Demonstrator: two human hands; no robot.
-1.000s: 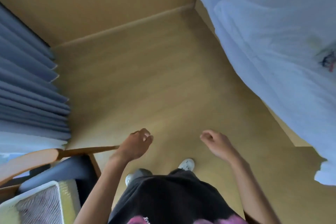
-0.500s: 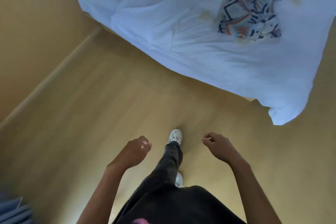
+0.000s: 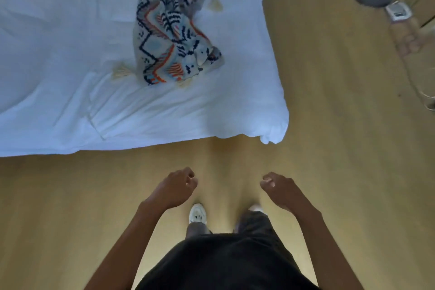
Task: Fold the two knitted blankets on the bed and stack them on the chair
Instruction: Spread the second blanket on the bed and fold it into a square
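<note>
Ahead, white bed [image 3: 70, 92] bears crumpled blanket [image 3: 171, 28]; wood floor [image 3: 329, 148]; left hand [image 3: 175, 187], right hand [image 3: 281, 189] loosely curled, empty.

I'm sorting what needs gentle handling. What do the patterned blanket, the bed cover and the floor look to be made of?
Patterned blanket: apparently knitted yarn, matte, with a zigzag pattern in navy, orange and pale blue and cream tassels at its corners.
Bed cover: soft white woven fabric, probably cotton, matte and creased.
Floor: light wood or laminate, smooth with a faint grain; blur leaves it open.
</note>
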